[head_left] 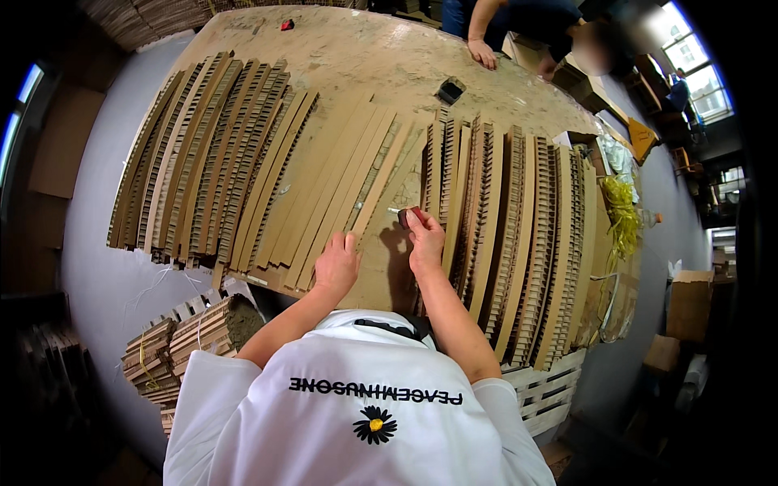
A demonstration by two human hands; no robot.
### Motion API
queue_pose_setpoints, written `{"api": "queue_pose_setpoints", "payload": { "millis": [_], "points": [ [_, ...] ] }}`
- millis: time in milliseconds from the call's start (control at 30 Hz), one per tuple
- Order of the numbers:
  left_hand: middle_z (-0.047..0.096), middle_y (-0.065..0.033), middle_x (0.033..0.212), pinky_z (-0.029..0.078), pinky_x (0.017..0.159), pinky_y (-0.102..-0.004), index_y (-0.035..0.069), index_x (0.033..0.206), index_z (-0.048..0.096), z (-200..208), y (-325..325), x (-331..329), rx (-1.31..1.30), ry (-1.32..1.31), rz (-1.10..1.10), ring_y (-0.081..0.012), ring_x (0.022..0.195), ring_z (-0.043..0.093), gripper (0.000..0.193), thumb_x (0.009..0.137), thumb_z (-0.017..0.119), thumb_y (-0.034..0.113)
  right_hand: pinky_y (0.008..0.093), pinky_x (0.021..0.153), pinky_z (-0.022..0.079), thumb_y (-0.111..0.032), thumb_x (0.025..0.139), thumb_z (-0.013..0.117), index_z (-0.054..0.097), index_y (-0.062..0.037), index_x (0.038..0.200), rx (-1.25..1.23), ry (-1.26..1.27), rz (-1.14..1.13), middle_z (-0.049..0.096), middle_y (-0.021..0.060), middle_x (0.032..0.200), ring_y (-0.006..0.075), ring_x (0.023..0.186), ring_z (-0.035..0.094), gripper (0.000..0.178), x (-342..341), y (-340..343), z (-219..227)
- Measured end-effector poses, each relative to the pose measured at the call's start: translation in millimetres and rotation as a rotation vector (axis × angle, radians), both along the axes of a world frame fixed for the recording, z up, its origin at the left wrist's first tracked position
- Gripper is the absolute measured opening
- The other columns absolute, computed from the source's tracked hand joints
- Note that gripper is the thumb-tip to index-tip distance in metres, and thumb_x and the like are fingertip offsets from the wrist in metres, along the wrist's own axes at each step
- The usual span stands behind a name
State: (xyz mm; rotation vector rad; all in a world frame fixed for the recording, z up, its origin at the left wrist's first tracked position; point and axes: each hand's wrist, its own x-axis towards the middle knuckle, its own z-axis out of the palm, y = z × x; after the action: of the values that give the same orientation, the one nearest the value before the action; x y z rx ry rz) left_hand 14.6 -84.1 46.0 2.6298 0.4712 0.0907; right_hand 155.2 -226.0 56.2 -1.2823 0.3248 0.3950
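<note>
Left hand (pixel 336 263) nearer the flat cardboard strips (pixel 344 182): fingertips on their near end; I cannot tell if this grip pinches. Strips lie on the surface (pixel 340 40), extending far and slightly right from it, long axis near-left to far-right. Right hand (pixel 427 245) pinches a small dark-red object (pixel 403 219), just right of the strips; its pale tip seems to point left.

Grey floor (pixel 87 219) around worktable (pixel 356 49); bright paned window (pixel 695 65) upper right; narrow lit pane (pixel 31 83) far left.
</note>
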Motion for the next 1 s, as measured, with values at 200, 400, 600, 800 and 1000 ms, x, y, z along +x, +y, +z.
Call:
{"api": "queue_pose_setpoints", "payload": {
  "millis": [200, 400, 600, 800, 1000],
  "points": [
    [0.054, -0.0161, 0.106, 0.055, 0.067, -0.0475, 0.007, 0.123, 0.05, 28.1, -15.0, -7.6, -0.084, -0.003, -0.111, -0.0371, 0.095, 0.063, 0.041, 0.089, 0.069, 0.02, 0.0264, 0.085, 0.051, -0.009, 0.091, 0.078, 0.071, -0.0028, 0.108, 0.145, -0.022, -0.133, 0.072, 0.003, 0.102, 0.0121, 0.091, 0.066, 0.02, 8.2, -9.3, -10.0],
    [0.057, -0.0128, 0.098, 0.052, 0.073, -0.048, 0.007, 0.123, 0.053, 0.1, -21.0, -1.9, -0.043, -0.077, -0.156, -0.0354, 0.095, 0.061, 0.044, 0.085, 0.07, 0.022, 0.0261, 0.083, 0.052, -0.013, 0.092, 0.078, 0.068, -0.0067, 0.112, 0.227, 0.047, -0.157, 0.071, 0.0024, 0.107, 0.013, 0.092, 0.066, 0.023, 10.2, -13.4, 7.8],
    [0.061, -0.0099, 0.1, 0.042, 0.091, -0.0474, 0.008, 0.115, 0.059, -11.4, -23.1, 2.7, 0.206, -0.287, -0.171, -0.0328, 0.109, 0.054, 0.037, 0.082, 0.069, 0.024, 0.0263, 0.084, 0.051, -0.011, 0.092, 0.077, 0.069, -0.0006, 0.107, 0.124, -0.051, -0.057, 0.071, 0.005, 0.106, 0.0112, 0.093, 0.065, 0.02, 5.4, -13.8, 2.0],
    [0.061, -0.0111, 0.101, 0.048, 0.083, -0.0455, 0.007, 0.118, 0.062, -25.6, -27.2, -2.7, 0.122, -0.305, -0.056, -0.0339, 0.109, 0.056, 0.042, 0.079, 0.071, 0.021, 0.0272, 0.085, 0.051, -0.008, 0.091, 0.076, 0.069, 0.0007, 0.105, 0.019, -0.086, -0.002, 0.071, 0.0044, 0.1, 0.0112, 0.09, 0.064, 0.017, 10.8, -9.1, -4.9],
    [0.06, -0.0126, 0.096, 0.052, 0.082, -0.044, 0.008, 0.119, 0.063, -21.4, -30.5, -23.9, 0.176, -0.324, -0.004, -0.0359, 0.105, 0.058, 0.048, 0.074, 0.077, 0.017, 0.0258, 0.082, 0.05, -0.008, 0.09, 0.078, 0.071, 0.0001, 0.101, 0.006, -0.088, -0.005, 0.071, 0.0032, 0.096, 0.0103, 0.085, 0.063, 0.016, 11.3, -10.1, -5.9]
  ]
}}
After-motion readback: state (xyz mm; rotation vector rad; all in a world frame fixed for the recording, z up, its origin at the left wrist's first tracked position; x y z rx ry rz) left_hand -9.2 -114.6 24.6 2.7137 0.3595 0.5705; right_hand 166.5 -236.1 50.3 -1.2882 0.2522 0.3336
